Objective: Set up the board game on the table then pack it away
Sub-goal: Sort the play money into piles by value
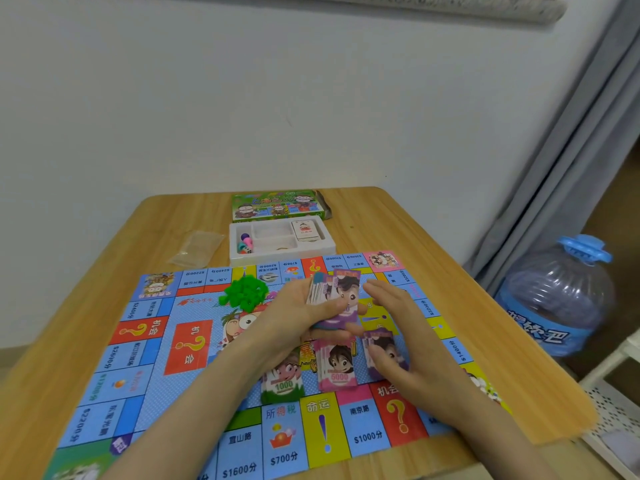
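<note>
Wooden table (398,216) carries the board (194,341). My left hand (298,317) grips banknotes (341,292); my right hand (394,327) is flat beside them.

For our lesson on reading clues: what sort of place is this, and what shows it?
Probably a room in a home: a small wooden table pushed against a plain white wall, a grey curtain at the right, and a large water bottle standing on the floor beside the table.
</note>
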### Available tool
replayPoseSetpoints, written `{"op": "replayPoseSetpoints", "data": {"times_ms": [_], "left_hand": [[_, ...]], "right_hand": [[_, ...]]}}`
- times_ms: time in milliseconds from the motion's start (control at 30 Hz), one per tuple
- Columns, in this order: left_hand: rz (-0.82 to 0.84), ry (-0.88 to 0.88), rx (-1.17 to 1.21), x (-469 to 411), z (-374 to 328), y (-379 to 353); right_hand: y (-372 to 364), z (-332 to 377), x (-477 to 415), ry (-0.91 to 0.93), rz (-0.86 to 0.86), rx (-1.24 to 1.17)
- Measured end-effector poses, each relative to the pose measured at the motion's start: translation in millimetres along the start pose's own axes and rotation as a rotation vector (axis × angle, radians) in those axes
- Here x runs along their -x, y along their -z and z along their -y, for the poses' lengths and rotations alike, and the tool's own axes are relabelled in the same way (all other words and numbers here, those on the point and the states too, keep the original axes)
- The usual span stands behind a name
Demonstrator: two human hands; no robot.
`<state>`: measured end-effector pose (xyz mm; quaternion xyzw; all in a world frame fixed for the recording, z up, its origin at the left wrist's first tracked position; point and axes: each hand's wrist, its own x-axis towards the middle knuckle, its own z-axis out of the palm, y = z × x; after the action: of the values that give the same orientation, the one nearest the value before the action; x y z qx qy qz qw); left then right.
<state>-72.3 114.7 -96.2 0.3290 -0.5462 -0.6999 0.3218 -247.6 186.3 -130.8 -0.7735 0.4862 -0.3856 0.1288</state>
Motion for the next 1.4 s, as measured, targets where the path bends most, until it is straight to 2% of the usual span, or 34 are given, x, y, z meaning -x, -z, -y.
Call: {"op": "replayPoseSetpoints", "data": {"times_ms": [167, 267, 433, 567, 667, 800, 933, 1233, 1400], "left_hand": [[0.032, 0.032, -0.133, 1.2, -1.4, -2.5], [0.030, 0.031, -0.133, 0.8, -0.6, -2.7], [-0.008, -0.011, -0.097, -0.6, 0.5, 0.1], [-0.025, -0.040, -0.080, 0.0, -0.8, 0.3], [-0.038, -0.049, -0.083, -0.3, -0.3, 0.8], [-0.048, -0.059, -0.096, -0.4, -0.5, 1.0], [-0.057, -0.069, -0.105, 0.0, -0.8, 0.0], [-0.059, -0.070, -0.114, -0.1, -1.0, 0.0], [-0.057, -0.069, -0.110, 0.5, -1.3, -0.2]], "right_hand": [[-0.5, -2.5, 1.1, 0.048, -0.026, 0.026], [-2.4, -5.0, 2.6, 0.029, -0.077, 0.019], [3.2, -5.3, 0.1, 0.066, -0.343, -0.006], [8.5, -9.7, 0.0, -0.029, -0.490, -0.126], [5.8, -10.5, -0.9, -0.117, -0.421, -0.214], [-0.3, -12.8, 0.6, -0.220, -0.281, -0.169], [-2.1, -8.8, -0.6, -0.177, -0.186, -0.049], [-2.4, -8.4, -1.7, -0.191, -0.177, -0.018], [-3.7, -7.1, -2.0, -0.173, -0.113, 0.042]]}}
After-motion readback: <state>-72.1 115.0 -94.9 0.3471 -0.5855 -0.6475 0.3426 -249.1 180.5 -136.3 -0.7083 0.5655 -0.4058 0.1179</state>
